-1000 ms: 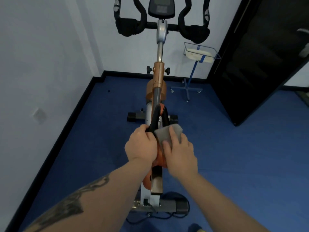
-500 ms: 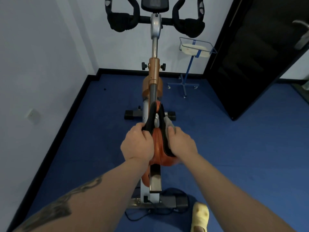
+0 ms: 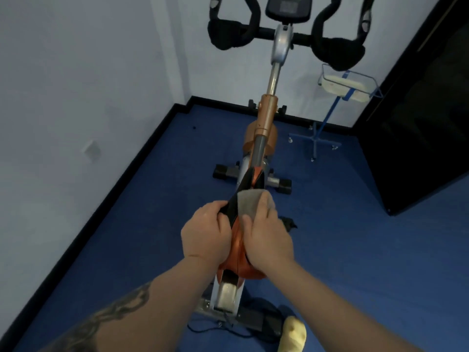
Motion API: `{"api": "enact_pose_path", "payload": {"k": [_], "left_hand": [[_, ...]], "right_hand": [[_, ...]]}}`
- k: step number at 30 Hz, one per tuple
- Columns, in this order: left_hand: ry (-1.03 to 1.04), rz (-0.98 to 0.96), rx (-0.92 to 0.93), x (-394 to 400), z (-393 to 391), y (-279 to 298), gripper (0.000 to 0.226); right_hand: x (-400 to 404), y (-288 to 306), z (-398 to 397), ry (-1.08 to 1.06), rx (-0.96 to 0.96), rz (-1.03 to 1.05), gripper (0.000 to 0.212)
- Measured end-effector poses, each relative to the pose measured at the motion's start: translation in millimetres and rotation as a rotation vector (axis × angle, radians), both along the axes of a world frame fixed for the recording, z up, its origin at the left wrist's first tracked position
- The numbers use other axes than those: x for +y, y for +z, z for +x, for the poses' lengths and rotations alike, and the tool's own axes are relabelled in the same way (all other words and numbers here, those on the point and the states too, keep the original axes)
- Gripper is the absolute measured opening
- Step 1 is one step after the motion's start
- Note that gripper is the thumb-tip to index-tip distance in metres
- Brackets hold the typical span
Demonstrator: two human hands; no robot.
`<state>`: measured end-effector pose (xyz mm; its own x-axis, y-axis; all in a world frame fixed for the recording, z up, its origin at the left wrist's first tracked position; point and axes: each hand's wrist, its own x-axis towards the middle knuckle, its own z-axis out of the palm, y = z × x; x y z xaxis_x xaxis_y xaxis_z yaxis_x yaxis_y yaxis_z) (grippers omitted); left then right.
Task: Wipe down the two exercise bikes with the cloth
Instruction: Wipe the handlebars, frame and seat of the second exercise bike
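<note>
An orange and silver exercise bike (image 3: 266,115) stands on the blue floor, facing the far wall. Its orange and black saddle (image 3: 237,257) is just below me. My left hand (image 3: 204,235) grips the saddle's left edge. My right hand (image 3: 267,236) presses a grey cloth (image 3: 248,203) flat against the top and right side of the saddle's front half. The black handlebars (image 3: 228,36) and the console (image 3: 288,7) are at the top of the view. Only this one bike is in view.
A white wall runs along the left. A blue stand with a wire basket (image 3: 347,83) holding something pale sits behind the bike on the right. A dark door (image 3: 418,118) stands further right. A yellow shoe (image 3: 291,334) and a cable (image 3: 215,329) are by the rear base.
My right hand has brought the cloth from the saddle's right side up onto its top. My view has shifted, so the bike now sits further right in the frame.
</note>
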<state>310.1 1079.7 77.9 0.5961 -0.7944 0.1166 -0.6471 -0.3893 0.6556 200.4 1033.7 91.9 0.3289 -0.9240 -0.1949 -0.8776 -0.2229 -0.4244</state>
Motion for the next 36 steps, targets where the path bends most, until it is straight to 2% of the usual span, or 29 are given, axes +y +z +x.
{"api": "enact_pose_path", "payload": {"k": [2, 5, 7, 11, 13, 15, 17, 18, 20, 21, 23, 24, 27, 29, 31, 32, 33, 35, 36], "left_hand": [[0.015, 0.022, -0.018, -1.9, 1.1, 1.1, 0.033], [0.081, 0.065, -0.017, -0.3, -4.5, 4.4, 0.034], [0.173, 0.118, -0.015, -0.9, -4.2, 5.7, 0.030], [0.503, 0.220, -0.023, 0.2, -19.6, 9.0, 0.029], [0.688, 0.198, 0.148, -4.1, -31.5, 8.7, 0.030], [0.871, 0.083, 0.396, -11.0, -40.2, 9.5, 0.025], [0.972, -0.020, 0.480, -14.7, -43.9, 7.6, 0.019], [0.990, -0.035, 0.463, -14.7, -44.5, 7.6, 0.017], [0.990, -0.019, 0.378, -15.5, -41.7, 7.3, 0.016], [0.978, -0.006, 0.333, -16.6, -40.0, 5.5, 0.016], [0.955, 0.016, 0.268, -18.5, -39.8, 3.0, 0.017], [0.951, 0.021, 0.252, -19.1, -40.0, 3.4, 0.017], [0.972, 0.009, 0.244, -18.5, -40.4, 2.5, 0.018], [0.984, 0.013, 0.241, -18.6, -40.8, 2.8, 0.018], [0.992, 0.009, 0.258, -18.4, -40.8, 2.6, 0.018], [0.997, 0.002, 0.267, -18.3, -40.9, 2.3, 0.018], [0.998, 0.000, 0.267, -18.5, -41.1, 2.2, 0.018], [0.997, 0.006, 0.256, -19.1, -42.3, 3.1, 0.018], [1.001, 0.003, 0.250, -19.1, -42.3, 3.8, 0.019]], "right_hand": [[-18.1, -5.5, 0.6, 0.024, -0.048, 0.050, 0.070], [-71.9, -3.8, 19.2, -0.129, -0.214, 0.306, 0.067], [-78.8, -6.9, 24.2, -0.211, -0.285, 0.301, 0.065], [-51.3, -19.7, 2.4, 0.133, -0.249, 0.129, 0.068], [-72.2, -23.1, 5.2, 0.171, -0.299, 0.174, 0.064], [-108.3, -17.8, 14.0, 0.160, -0.378, 0.201, 0.053], [-132.1, -12.5, 19.3, 0.243, -0.377, 0.138, 0.043], [-133.7, -13.0, 19.0, 0.334, -0.284, 0.042, 0.044], [-122.4, -19.9, 16.4, 0.649, -0.098, -0.198, 0.051], [-117.7, -22.4, 15.5, 0.789, -0.098, -0.270, 0.052], [-124.4, -12.8, 12.4, 0.991, -0.118, -0.269, 0.046], [-135.1, -5.3, 15.0, 1.067, -0.057, -0.272, 0.039], [-151.6, 10.6, 33.9, 1.070, 0.188, -0.333, 0.027], [-118.7, 17.1, 42.5, 1.002, 0.352, -0.345, 0.037], [-75.2, 8.8, 41.8, 1.004, 0.218, -0.342, 0.052], [-65.9, 6.0, 37.1, 0.991, 0.085, -0.366, 0.052], [-71.9, 5.1, 32.6, 1.022, 0.034, -0.374, 0.046], [-106.3, 10.3, 32.6, 1.098, 0.066, -0.314, 0.033], [-124.6, 10.1, 36.3, 1.053, 0.101, -0.293, 0.031]]}}
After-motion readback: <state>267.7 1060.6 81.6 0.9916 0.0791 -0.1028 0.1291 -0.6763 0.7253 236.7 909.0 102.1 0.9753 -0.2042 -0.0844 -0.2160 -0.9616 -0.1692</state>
